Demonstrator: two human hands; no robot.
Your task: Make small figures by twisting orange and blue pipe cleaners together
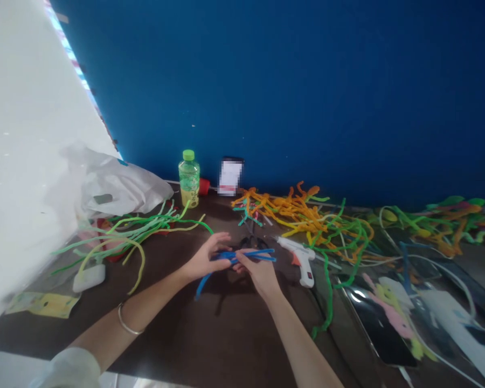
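Both hands are closed on a bundle of blue pipe cleaners point(255, 254) over the middle of the dark tabletop point(173, 323): the left hand point(205, 260) curls around it, and the right hand point(258, 274) pinches just beside. Its long axis runs from near left to far right, one fuzzy stem curving down past the left hand.

A white hot glue gun point(301, 260) lies near orange pipe cleaners point(295, 211).

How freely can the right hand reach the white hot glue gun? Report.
Likely yes: the right hand pinches blue pipe cleaners, but the white hot glue gun lies close on its right, nothing between.
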